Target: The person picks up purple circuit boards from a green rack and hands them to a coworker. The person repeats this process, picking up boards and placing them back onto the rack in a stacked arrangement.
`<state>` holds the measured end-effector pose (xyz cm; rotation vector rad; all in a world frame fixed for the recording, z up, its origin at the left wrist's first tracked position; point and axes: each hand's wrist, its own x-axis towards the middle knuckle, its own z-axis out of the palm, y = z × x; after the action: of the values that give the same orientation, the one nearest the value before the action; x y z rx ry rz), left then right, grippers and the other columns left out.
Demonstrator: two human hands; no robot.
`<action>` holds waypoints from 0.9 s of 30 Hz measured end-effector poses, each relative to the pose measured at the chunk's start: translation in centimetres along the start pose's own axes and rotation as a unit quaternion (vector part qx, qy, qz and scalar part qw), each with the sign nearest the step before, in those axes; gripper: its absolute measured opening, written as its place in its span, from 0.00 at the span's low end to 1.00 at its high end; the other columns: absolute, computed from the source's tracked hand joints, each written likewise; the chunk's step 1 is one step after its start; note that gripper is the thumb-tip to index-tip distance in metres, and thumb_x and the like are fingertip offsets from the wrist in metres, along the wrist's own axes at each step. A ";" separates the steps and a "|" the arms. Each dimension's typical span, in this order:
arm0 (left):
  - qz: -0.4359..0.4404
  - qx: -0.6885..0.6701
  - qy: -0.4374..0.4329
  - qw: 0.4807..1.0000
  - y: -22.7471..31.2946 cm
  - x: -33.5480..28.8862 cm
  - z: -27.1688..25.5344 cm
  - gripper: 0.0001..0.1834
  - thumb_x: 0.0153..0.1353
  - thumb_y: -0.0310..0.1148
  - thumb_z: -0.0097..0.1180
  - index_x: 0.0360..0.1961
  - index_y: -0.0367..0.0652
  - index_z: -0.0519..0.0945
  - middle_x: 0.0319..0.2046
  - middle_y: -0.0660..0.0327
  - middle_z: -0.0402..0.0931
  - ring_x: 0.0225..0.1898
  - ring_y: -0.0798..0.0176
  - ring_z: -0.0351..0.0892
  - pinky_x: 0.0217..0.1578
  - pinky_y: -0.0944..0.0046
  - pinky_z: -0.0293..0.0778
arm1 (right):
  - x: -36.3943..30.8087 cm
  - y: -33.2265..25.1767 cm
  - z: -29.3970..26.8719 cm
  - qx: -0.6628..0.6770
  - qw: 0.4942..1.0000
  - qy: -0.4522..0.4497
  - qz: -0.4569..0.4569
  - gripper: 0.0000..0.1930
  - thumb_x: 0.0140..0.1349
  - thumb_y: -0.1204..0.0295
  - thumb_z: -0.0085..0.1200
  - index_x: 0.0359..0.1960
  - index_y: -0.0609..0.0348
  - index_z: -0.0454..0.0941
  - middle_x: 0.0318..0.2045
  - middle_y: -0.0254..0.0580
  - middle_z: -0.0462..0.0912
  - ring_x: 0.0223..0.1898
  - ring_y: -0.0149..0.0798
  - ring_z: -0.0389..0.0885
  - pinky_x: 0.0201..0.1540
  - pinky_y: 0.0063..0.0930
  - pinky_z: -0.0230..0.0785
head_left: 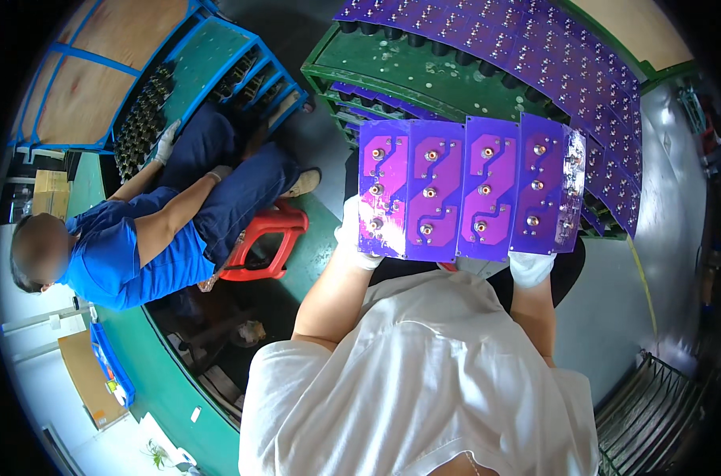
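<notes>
Side by side in one row, several purple circuit boards [487,189] are held up in front of me, each with a line of brass-coloured terminals. My left hand [352,238], in a white glove, grips the row at its lower left end. At the lower right my right hand [532,268], gloved as well, supports the same row. The boards hide most of the fingers of both hands. Bright glare falls on the leftmost board and on the rightmost one, which is seen at a slant.
Beyond the boards stands a green rack [400,71] bearing many similar purple boards [527,47]. To the left a co-worker in blue [146,246] sits beside a blue-framed rack [217,47] with dark parts. A red stool [269,242] and a green bench [178,397] are nearby.
</notes>
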<state>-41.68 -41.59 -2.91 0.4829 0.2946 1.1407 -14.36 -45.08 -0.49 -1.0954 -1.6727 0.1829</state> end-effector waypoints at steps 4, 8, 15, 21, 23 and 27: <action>0.035 0.088 0.055 0.994 0.0 -0.4 2.0 0.19 0.62 0.22 0.47 0.55 0.35 0.70 0.49 0.55 0.76 0.46 0.62 0.79 0.46 0.63 0.76 | -1.1 0.6 0.1 -0.158 0.985 -0.007 -0.072 0.21 0.62 0.69 0.51 0.56 0.62 0.70 0.52 0.45 0.75 0.50 0.41 0.77 0.51 0.35 0.71; 0.103 0.289 0.062 0.950 -0.1 -1.0 0.9 0.19 0.57 0.24 0.55 0.51 0.38 0.75 0.44 0.57 0.79 0.42 0.64 0.80 0.43 0.64 0.76 | -1.4 0.4 -0.2 -0.010 0.999 0.033 0.003 0.18 0.59 0.66 0.56 0.50 0.60 0.74 0.44 0.40 0.81 0.41 0.37 0.82 0.43 0.32 0.75; 0.037 0.272 0.146 0.951 -1.1 -0.6 -0.7 0.18 0.58 0.24 0.54 0.51 0.36 0.75 0.43 0.57 0.80 0.41 0.64 0.81 0.42 0.64 0.76 | -5.7 4.2 -0.4 0.111 0.988 -0.052 0.091 0.22 0.69 0.68 0.41 0.64 0.59 0.58 0.59 0.43 0.69 0.57 0.36 0.70 0.57 0.33 0.68; 0.000 0.067 0.107 0.992 -1.1 -0.8 -0.9 0.20 0.63 0.23 0.47 0.57 0.35 0.69 0.51 0.54 0.74 0.47 0.62 0.77 0.47 0.59 0.76 | -4.6 3.5 0.1 0.073 0.993 0.071 0.066 0.19 0.63 0.66 0.51 0.54 0.58 0.69 0.47 0.37 0.79 0.44 0.33 0.80 0.44 0.29 0.74; 0.011 0.095 0.089 0.991 -1.1 -0.9 -1.0 0.20 0.63 0.23 0.47 0.58 0.36 0.68 0.52 0.54 0.74 0.47 0.62 0.77 0.47 0.59 0.76 | -4.6 3.4 0.4 0.107 0.986 0.086 0.099 0.19 0.62 0.67 0.52 0.54 0.58 0.71 0.46 0.37 0.80 0.43 0.32 0.81 0.42 0.28 0.75; 0.023 0.294 0.114 0.949 -1.5 -0.8 -2.4 0.21 0.60 0.22 0.51 0.56 0.37 0.70 0.50 0.56 0.76 0.46 0.65 0.77 0.47 0.62 0.75 | -5.0 2.6 0.3 0.304 0.919 0.107 0.228 0.18 0.63 0.72 0.50 0.55 0.60 0.69 0.48 0.38 0.79 0.45 0.32 0.80 0.45 0.27 0.76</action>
<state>-41.91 -42.29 -5.73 0.8857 0.8427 1.1477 -13.18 -47.13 -5.60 -0.9570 -1.0278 0.7984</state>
